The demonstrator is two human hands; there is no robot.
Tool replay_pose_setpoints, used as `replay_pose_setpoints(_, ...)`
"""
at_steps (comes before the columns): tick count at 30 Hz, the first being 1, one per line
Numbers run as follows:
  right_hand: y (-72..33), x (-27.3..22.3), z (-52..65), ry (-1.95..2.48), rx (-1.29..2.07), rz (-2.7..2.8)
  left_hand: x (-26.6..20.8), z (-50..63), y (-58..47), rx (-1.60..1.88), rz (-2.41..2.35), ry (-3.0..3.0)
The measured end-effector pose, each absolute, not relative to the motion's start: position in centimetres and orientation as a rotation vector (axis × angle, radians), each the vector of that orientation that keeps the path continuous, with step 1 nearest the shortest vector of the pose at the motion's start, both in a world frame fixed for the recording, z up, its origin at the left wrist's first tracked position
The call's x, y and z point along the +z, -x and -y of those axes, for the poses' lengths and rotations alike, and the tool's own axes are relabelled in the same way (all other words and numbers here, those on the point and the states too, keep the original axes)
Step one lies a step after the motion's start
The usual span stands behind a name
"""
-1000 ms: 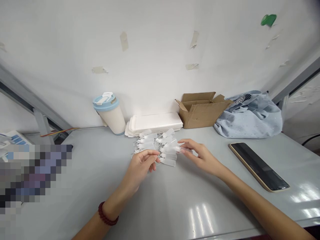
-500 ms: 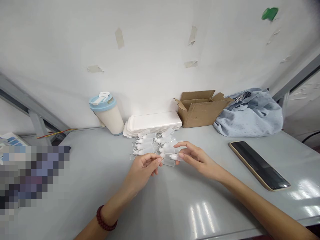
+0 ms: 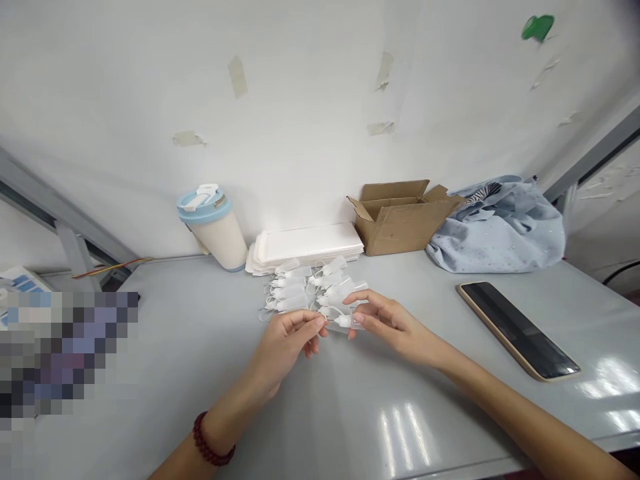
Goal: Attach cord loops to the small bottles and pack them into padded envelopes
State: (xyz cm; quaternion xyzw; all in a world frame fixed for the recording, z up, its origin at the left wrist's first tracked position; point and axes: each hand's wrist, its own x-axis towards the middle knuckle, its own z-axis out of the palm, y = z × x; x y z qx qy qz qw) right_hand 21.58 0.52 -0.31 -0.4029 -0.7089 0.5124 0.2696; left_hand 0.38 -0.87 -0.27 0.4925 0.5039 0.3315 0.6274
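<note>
Between thumb and fingers, my right hand (image 3: 385, 323) holds a small translucent squeeze bottle (image 3: 347, 321), its white tapered tip pointing left. My left hand (image 3: 295, 333) is closed in a pinch just left of that tip; what its fingertips grip is too small to make out. A thin strap loops up from the bottle's neck. Behind both hands lies a cluster of similar dropper bottles (image 3: 290, 292) in two rough columns, with strapped caps. My fingers partly hide the nearest ones.
A stack of flat white boxes (image 3: 310, 243) is behind the bottles. An opened cardboard box (image 3: 400, 227) and a pale blue cloth bag (image 3: 500, 233) stand right of it, a lidded cup (image 3: 217, 233) left. A phone (image 3: 517, 330) lies at right on the grey table (image 3: 320, 413).
My right hand has moved slightly down and left with the bottle, bringing its tip closer to my left fingertips. My left hand has barely shifted.
</note>
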Motion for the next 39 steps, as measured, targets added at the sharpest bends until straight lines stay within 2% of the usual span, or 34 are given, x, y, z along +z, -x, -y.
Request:
replay_pose_setpoints(30,-20.5,-1.0,0.5,1.102,1.283,2.023,-0.9,1.2,-1.1,0.725,-1.194,-1.232)
replay_pose_setpoints(35,-22.1,-0.3,-0.8,1.058,1.316,1.892,-1.1,1.5,-1.4,0.649,-1.131,-0.98)
replay_pose_setpoints(37,-23.5,0.6,-1.6,1.072,1.171,1.652,-1.1,1.7,-1.6,0.57,-1.081,-0.905)
replay_pose_setpoints(39,-24.8,1.5,-2.2,1.009,0.867,1.341,-1.3,1.8,-1.7,0.519,-1.059,-0.917)
